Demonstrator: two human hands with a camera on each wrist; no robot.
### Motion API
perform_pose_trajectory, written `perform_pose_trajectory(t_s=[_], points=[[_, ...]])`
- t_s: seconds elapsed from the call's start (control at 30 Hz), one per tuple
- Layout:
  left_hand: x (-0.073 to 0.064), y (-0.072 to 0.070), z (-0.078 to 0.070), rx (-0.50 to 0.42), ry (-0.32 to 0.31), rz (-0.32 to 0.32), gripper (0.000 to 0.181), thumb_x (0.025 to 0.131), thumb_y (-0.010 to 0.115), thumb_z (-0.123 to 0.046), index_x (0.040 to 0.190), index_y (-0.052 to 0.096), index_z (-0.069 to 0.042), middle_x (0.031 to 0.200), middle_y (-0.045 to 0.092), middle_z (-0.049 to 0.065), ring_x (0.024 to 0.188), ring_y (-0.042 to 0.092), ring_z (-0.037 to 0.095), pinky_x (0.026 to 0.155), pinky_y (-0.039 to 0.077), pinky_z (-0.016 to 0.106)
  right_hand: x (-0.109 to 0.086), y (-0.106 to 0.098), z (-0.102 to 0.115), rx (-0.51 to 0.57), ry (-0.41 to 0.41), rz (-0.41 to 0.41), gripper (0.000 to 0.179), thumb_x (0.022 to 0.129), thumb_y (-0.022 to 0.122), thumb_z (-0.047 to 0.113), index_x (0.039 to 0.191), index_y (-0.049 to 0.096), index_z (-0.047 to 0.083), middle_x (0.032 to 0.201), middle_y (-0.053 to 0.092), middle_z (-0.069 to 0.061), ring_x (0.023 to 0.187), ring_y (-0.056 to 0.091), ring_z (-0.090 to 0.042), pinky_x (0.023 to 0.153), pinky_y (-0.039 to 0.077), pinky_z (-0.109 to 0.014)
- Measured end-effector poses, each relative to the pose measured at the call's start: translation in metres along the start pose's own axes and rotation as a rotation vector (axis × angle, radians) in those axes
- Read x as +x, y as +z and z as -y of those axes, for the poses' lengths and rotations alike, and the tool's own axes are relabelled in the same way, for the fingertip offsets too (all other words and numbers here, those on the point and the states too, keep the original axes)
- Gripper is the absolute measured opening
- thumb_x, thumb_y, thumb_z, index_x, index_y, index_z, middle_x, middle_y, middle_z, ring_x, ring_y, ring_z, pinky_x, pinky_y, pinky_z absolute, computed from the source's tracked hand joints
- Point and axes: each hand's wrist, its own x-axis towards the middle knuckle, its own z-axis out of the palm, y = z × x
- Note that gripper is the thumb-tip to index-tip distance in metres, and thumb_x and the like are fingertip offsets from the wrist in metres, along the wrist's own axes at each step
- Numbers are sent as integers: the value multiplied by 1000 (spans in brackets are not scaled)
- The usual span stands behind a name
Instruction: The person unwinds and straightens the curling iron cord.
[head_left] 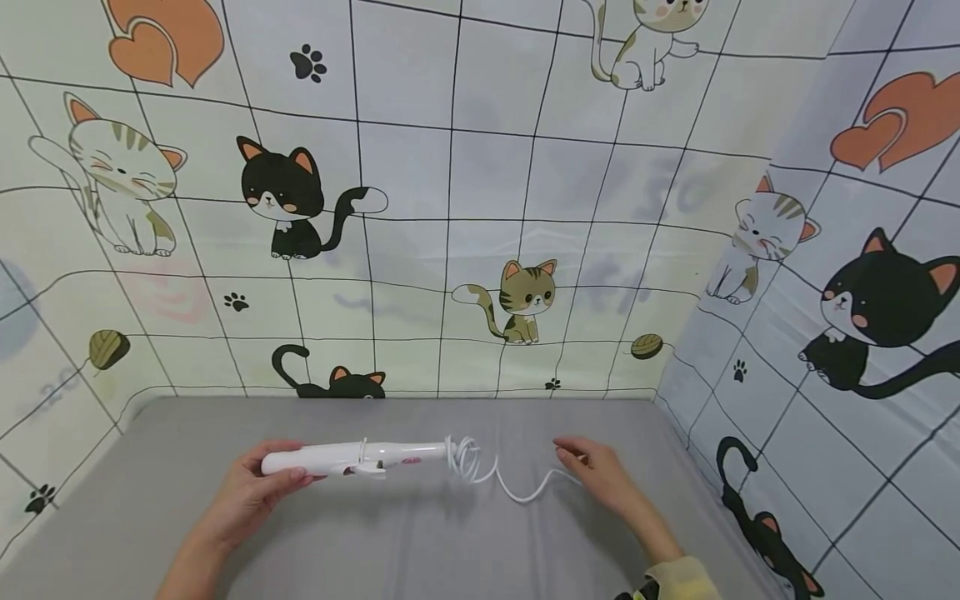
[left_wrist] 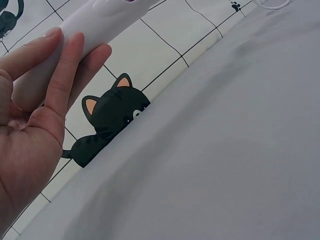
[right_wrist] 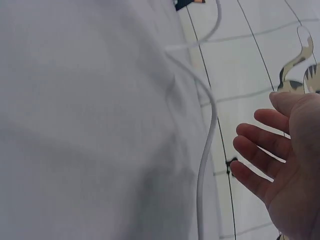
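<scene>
In the head view my left hand holds the rounded end of a white curling iron, with the thumb along its near side. The iron lies level above the grey surface, its narrow end to the right. From the left wrist, thumb and fingers show curled about the white barrel. A white cord is looped at the narrow end and runs on to the right. My right hand hovers by the cord's far part, fingers loosely bent. In the right wrist view the cord passes beside that hand, apart from the fingers.
A grey cloth covers the table. Behind it and at the sides hang white sheets with black grid lines and printed cats. The right sheet stands close to the right arm.
</scene>
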Motion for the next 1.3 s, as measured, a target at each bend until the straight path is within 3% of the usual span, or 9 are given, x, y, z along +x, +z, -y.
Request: perform_pose_trajectory(t_s=[0.2, 0.37, 0.57, 0.73, 0.9, 1.0, 1.1, 1.3], points=[[1, 3, -2, 11, -10, 0, 46, 92, 48, 27, 122, 69, 0, 116, 62, 13, 97, 73, 38, 91, 61, 35, 6, 20, 28, 168, -144, 32, 31, 107, 54, 15, 130, 65, -4, 122, 71, -17, 112, 68, -32, 93, 59, -34], [1, 6, -1, 30, -21, -22, 43, 92, 50, 27, 121, 68, 2, 116, 59, 15, 96, 74, 38, 90, 61, 36, 6, 39, 40, 306, -233, 89, 37, 110, 42, 8, 142, 52, -6, 130, 67, -20, 125, 60, -42, 107, 51, -32], [0, 9, 1, 47, -43, -40, 44, 92, 52, 26, 121, 70, -3, 117, 63, 10, 101, 72, 31, 92, 60, 38, 3, 55, 47, 343, -229, 134, 40, 111, 35, 8, 149, 45, -3, 137, 64, -15, 138, 46, -40, 116, 35, -26], [0, 9, 1, 53, -49, -47, 44, 92, 52, 25, 120, 70, -5, 117, 62, 9, 101, 72, 30, 92, 60, 37, 3, 64, 48, 361, -256, 126, 40, 112, 30, 5, 146, 46, -6, 131, 67, -18, 132, 52, -42, 116, 35, -29], [0, 9, 0, 50, -41, -53, 42, 93, 52, 24, 121, 68, -1, 117, 61, 11, 96, 74, 36, 90, 61, 35, 3, 66, 45, 366, -317, 73, 39, 110, 27, 1, 132, 59, -8, 112, 73, -19, 116, 63, -40, 111, 43, -31], [1, 10, -1, 40, -37, -59, 40, 93, 52, 24, 122, 68, 0, 117, 62, 10, 97, 74, 36, 91, 61, 35, 2, 65, 44, 383, -363, 31, 38, 108, 31, -3, 117, 67, -7, 98, 74, -17, 102, 68, -34, 100, 51, -32], [1, 9, -1, 30, -28, -55, 41, 93, 52, 24, 122, 68, 1, 116, 62, 10, 96, 74, 36, 91, 61, 35, 1, 65, 43, 384, -397, -6, 30, 105, 42, -5, 106, 72, -4, 90, 73, -15, 89, 69, -24, 87, 57, -31], [-1, 5, 1, -11, -2, -22, 46, 93, 48, 27, 122, 69, -1, 116, 65, 10, 96, 74, 38, 91, 61, 35, -1, 69, 36, 378, -429, -16, 12, 92, 68, -3, 91, 76, 6, 81, 68, -4, 77, 60, -7, 67, 56, -25]])
